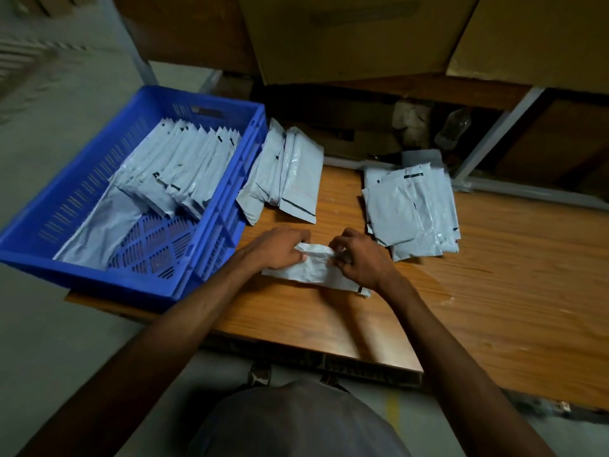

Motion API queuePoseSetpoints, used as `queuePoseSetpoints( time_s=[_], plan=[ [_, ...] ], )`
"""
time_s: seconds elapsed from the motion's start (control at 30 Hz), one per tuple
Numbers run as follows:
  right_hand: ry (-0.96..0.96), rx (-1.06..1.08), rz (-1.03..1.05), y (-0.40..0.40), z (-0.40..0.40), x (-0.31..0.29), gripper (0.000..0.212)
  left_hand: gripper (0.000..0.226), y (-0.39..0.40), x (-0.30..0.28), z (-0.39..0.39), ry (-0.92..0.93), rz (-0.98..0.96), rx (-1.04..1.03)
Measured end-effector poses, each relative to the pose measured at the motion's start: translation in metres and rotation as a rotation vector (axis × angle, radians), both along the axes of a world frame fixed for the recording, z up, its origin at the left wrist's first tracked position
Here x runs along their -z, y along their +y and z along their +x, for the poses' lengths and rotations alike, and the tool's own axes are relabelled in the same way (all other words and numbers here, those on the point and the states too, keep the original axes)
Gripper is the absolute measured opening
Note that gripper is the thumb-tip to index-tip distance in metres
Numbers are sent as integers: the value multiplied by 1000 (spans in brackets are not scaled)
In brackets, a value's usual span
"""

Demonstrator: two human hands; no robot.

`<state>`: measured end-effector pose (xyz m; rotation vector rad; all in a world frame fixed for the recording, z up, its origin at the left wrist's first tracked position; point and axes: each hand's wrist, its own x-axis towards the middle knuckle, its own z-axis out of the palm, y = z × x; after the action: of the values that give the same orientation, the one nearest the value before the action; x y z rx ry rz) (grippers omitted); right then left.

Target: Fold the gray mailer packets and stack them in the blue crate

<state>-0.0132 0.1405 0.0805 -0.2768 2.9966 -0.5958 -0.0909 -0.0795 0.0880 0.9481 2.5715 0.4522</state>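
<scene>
Head view
Room: a dim storage place with a pale floor; big brown cartons (346,34) stand behind the table, and grey metal shelf legs (494,136) go down at the far right.
Surface: a wooden table (494,291) with visible grain; its near edge runs across the lower middle of the picture.
Blue crate: the blue crate (204,245) stands on the left end of the table, and its near left corner passes over the table edge.
Packets in crate: a row of folded gray packets (178,166) leans along the far right side of the crate; one flat gray sheet (95,232) lies on the crate bottom by the near left wall.
Middle pile: some gray packets (286,173) lean against the right outside wall of the crate, near the far edge of the table.
Right pile: a flat pile of gray mailer packets (408,212) lies by the far edge, just beside the right hand.
Packet in work: one gray mailer packet (313,272) lies on the table between the two piles, nearer to the front edge, partly folded.
Left hand: the left hand (276,249) has its fingers curled over the left end of this packet and grips it.
Right hand: the right hand (359,255) pinches the upper fold of the same packet with bent fingers.
Person: a gray garment (296,423) shows at the bottom middle.
</scene>
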Motion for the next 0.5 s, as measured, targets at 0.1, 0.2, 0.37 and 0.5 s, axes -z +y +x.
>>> queuePoseSetpoints(
  time_s=[0.1, 0.2, 0.37, 0.5],
  plan=[
    [75, -30, 19, 2, -22, -41, 24, 36, -7, -38, -11, 74, 30, -69],
    [187, -89, 26, -5, -48, -88, 21, 37, -23, -79, -20, 118, 53, -129],
    [334, -259, 2, -42, -95, -156, 20, 36, -66, -143, -28, 205, 69, -243],
    [411, -407, -92, -92, -125, -177, 22, 39, -121, -168, -27, 294, 24, -375]
  ],
)
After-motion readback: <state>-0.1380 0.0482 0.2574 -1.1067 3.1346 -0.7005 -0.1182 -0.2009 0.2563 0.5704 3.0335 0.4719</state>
